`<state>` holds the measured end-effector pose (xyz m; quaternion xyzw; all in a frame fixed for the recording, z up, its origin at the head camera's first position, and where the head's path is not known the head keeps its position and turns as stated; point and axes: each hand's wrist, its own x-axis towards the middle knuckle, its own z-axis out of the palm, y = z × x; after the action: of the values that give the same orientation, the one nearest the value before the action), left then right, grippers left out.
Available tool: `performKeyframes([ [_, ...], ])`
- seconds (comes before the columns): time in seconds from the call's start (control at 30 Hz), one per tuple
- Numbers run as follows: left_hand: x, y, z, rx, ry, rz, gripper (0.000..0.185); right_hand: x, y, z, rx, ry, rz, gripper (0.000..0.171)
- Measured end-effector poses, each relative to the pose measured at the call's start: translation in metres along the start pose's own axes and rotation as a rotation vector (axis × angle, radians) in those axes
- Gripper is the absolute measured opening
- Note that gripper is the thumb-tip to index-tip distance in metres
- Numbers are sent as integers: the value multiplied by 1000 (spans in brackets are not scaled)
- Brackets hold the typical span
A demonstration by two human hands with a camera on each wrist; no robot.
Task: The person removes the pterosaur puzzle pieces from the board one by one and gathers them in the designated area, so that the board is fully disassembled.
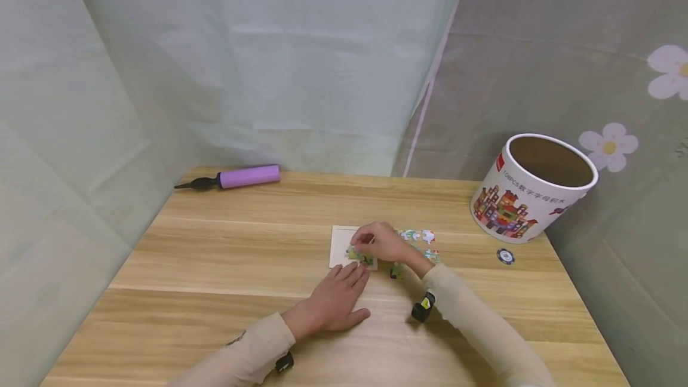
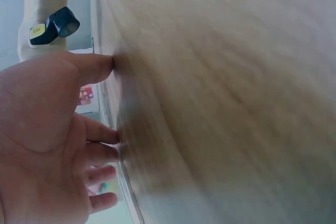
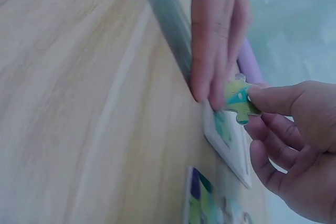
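A white puzzle tray [image 1: 341, 245] lies at the middle of the wooden table [image 1: 215, 267]. My right hand [image 1: 380, 242] is over its right part and pinches a green and yellow puzzle piece [image 3: 239, 100] between thumb and fingers, just above the tray [image 3: 231, 142]. My left hand [image 1: 335, 300] lies flat on the table with straight fingers, its fingertips [image 3: 207, 90] touching the tray's near edge. In the left wrist view the left hand [image 2: 58, 145] presses its fingers on the wood. Loose coloured pieces [image 1: 419, 237] lie right of the tray.
A round cardboard tub [image 1: 532, 187] with a printed town picture stands open at the back right. A small dark disc [image 1: 505, 255] lies in front of it. A purple hand pump [image 1: 239, 177] lies at the table's back left. Fabric walls close in the table.
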<state>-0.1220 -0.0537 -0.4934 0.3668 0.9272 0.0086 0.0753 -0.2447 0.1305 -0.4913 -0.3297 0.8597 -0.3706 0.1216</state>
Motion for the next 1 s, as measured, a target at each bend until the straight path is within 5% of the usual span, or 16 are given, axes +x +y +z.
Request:
performKeyframes([
  [0.43, 1, -5, -3, -25, -35, 33, 76, -42, 8, -32, -40, 137, 21, 8],
  [1.0, 0, -17, 4, -2, 21, 104, 75, -104, 40, -49, -64, 172, 108, 9],
])
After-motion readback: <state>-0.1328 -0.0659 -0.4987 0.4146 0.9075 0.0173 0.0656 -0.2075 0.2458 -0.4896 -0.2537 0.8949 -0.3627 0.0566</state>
